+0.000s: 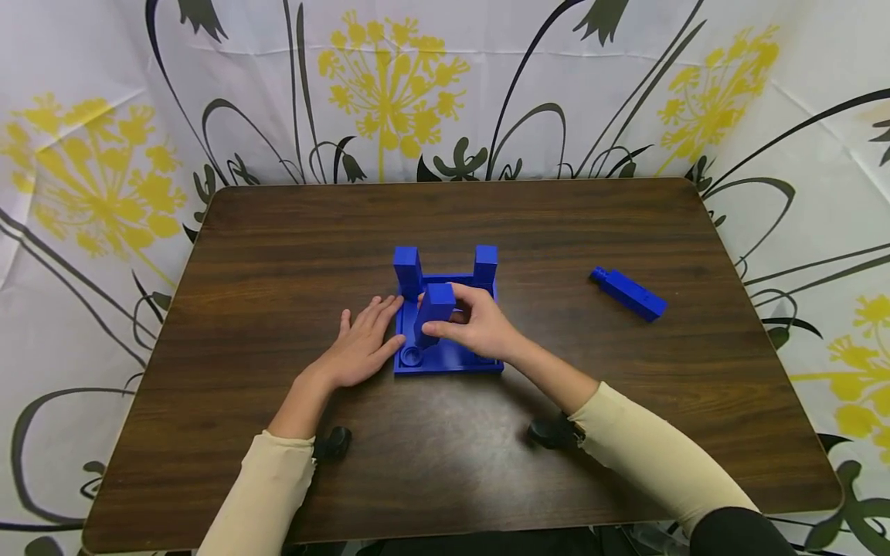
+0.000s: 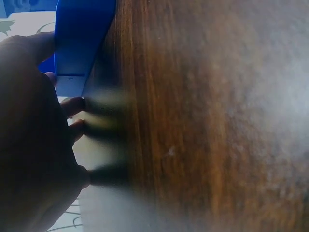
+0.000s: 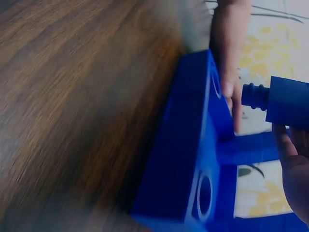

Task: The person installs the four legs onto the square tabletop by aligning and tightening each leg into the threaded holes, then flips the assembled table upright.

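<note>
On the table sits a blue plastic tabletop-like base (image 1: 455, 363), underside up with a raised rim. Two square blue legs, the far left leg (image 1: 407, 269) and the far right leg (image 1: 486, 265), stand upright at its far corners. My right hand (image 1: 483, 328) grips a third blue leg (image 1: 437, 303) between thumb and fingers. In the right wrist view, that leg's threaded end (image 3: 255, 96) points down, apart from the base. Below it in the head view is a round socket (image 1: 411, 356) in the near left corner. My left hand (image 1: 361, 347) lies with spread fingers against the base's left edge.
Another blue leg (image 1: 630, 294) lies on its side on the right of the brown wooden table (image 1: 292, 255), its threaded end toward the far left. A flower-patterned cloth (image 1: 445, 93) hangs behind the table's far edge. Another round socket (image 3: 204, 195) shows in the right wrist view.
</note>
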{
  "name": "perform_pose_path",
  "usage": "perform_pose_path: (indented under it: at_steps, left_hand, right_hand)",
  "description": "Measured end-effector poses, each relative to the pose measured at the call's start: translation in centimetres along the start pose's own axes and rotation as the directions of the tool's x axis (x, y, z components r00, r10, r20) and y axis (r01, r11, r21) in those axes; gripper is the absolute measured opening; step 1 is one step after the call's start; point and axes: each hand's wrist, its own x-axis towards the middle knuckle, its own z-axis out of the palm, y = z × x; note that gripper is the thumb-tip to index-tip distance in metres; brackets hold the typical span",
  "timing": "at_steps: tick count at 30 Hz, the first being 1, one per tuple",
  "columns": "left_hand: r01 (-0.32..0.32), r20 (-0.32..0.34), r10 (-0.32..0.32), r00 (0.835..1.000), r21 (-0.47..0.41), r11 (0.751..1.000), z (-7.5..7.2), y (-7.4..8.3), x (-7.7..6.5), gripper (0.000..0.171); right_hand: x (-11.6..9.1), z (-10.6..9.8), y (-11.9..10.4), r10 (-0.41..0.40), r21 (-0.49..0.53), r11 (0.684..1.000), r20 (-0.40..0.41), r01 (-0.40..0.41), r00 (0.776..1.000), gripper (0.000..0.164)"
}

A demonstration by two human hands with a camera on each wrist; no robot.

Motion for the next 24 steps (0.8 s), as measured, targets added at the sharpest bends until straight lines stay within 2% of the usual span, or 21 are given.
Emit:
perform_pose_path:
  at_steps: [5,12,15,20,24]
  left_hand:
    - [-0.019,-0.003,0.019,1.000,-0.009,1.000,0.1,-0.3,-0.1,0.066]
    - [-0.007,0.019,0.007,1.000,0.003,1.000,0.5,-1.1,0.2,0.066]
    - [-0.013,0.013,0.013,1.000,-0.011,1.000,0.3,-0.8,0.1,0.067]
    - [-0.028,0.014,0.028,1.000,-0.016,0.999,0.0,-0.3,-0.1,0.064]
    - [-0.021,0.022,0.021,1.000,-0.010,1.000,-0.2,-0.1,-0.2,0.064]
  right_hand:
    - [0.9,1.4,0.6,0.023,-0.036,0.999,0.061,-0.021,0.998,0.038]
    - [1.4,2.0,1.0,0.043,-0.102,0.994,0.134,-0.030,0.990,0.043]
    - [1.4,2.1,1.0,0.025,-0.144,0.990,0.165,-0.001,0.986,0.043]
    - [1.4,2.5,1.1,-0.019,-0.246,0.967,0.196,0.069,0.980,0.034]
    - [1.5,2.8,1.3,-0.030,-0.289,0.952,0.222,0.095,0.975,0.029]
